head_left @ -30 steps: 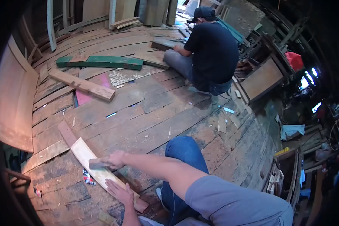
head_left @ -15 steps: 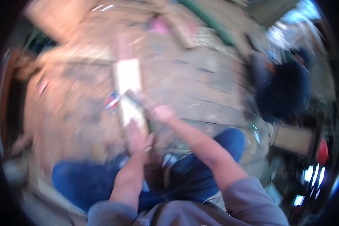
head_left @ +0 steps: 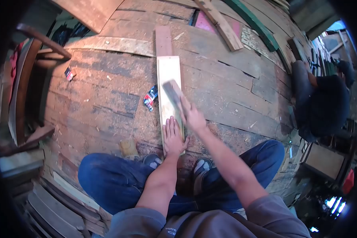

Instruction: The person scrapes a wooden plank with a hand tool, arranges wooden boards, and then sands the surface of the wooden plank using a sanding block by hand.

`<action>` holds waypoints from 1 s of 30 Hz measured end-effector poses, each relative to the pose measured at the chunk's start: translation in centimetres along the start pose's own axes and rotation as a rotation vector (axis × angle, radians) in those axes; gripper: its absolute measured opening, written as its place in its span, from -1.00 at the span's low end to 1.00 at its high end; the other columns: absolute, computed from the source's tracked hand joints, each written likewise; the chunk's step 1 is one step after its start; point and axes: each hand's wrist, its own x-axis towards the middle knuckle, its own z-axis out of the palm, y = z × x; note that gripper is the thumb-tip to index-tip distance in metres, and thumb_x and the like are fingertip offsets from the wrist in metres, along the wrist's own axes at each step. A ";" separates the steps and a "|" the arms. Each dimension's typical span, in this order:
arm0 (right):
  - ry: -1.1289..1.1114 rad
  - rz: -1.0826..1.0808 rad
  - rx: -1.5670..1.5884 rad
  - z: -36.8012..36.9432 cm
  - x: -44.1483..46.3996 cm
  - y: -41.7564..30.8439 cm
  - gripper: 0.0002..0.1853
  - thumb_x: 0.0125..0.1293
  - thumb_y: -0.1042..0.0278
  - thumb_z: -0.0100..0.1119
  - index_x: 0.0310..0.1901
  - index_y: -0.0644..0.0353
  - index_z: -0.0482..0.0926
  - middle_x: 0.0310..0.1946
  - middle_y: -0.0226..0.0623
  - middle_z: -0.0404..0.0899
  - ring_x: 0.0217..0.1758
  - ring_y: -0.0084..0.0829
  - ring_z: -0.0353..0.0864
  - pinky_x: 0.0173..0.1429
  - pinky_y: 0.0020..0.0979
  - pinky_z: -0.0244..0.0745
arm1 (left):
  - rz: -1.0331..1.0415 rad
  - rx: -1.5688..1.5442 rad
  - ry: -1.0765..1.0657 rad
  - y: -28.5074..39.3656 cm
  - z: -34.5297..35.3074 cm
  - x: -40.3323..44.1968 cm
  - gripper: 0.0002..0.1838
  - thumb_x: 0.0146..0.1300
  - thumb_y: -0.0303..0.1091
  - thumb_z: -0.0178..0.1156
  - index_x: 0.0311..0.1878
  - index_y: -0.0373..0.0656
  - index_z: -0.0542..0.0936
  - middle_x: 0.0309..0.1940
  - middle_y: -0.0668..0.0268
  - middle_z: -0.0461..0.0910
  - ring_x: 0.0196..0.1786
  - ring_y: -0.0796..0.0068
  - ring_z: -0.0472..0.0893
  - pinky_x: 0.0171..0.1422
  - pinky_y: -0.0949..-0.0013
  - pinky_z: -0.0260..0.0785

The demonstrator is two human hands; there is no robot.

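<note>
A pale, smooth board (head_left: pixel 168 71) lies lengthwise in front of me, its near end close to my feet. My left hand (head_left: pixel 173 139) rests flat on the board's near part, fingers stretched out and thumb over the right edge. In my right hand (head_left: pixel 193 117) is a narrow wooden block (head_left: pixel 171 89), which lies slanted over the middle of the board. The block's underside is hidden, and the right fingers are slightly blurred. Beneath the board's far end, a reddish plank (head_left: pixel 163 39) sticks out. A small blue and red packet (head_left: pixel 150 98) lies just left of the board.
Sawdust and chips cover the plank floor (head_left: pixel 226 107). A timber piece (head_left: pixel 222 27) and a green beam (head_left: pixel 256 23) lie at the far right. Another person (head_left: pixel 325 103) sits at right. Stacked wood pieces (head_left: pixel 55 206) stand at lower left, and a wooden frame (head_left: pixel 23 91) at left.
The view has shifted, so the board appears further right, and it is sharper. The block in my right hand points more along the board. My left hand stays on the board's near part.
</note>
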 end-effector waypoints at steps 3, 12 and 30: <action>-0.021 0.099 0.071 2.2 -5.7 -0.4 -0.16 0.41 -0.01 0.08 0.63 -0.36 -0.12 0.01 0.27 0.50 -0.26 0.22 0.70 -0.09 0.13 0.66 | -0.043 0.082 -0.088 -0.2 -0.7 0.1 0.17 0.17 0.20 0.23 0.60 -0.35 -0.10 0.67 0.07 -0.24 0.71 0.14 -0.30 0.74 0.05 -0.53; 0.066 0.054 0.233 -1.6 6.0 0.5 -0.24 0.43 -0.01 0.11 0.60 -0.31 0.04 0.11 0.26 0.56 -0.04 0.26 0.67 0.11 0.07 0.60 | -0.010 0.051 -0.003 0.0 0.0 0.0 0.08 0.26 0.17 0.13 0.60 -0.36 -0.09 0.66 0.05 -0.18 0.71 0.13 -0.27 0.74 0.05 -0.51; -0.120 0.507 1.304 1.3 -3.8 0.2 -0.47 0.57 0.18 -0.08 0.44 0.30 0.37 0.18 -0.03 0.62 0.30 -0.31 0.53 0.45 -0.34 0.29 | -0.005 0.056 0.098 -0.4 1.1 -0.3 -0.19 0.42 -0.04 -0.02 0.61 -0.26 0.04 0.67 0.21 -0.11 0.70 0.19 -0.15 0.75 0.06 -0.41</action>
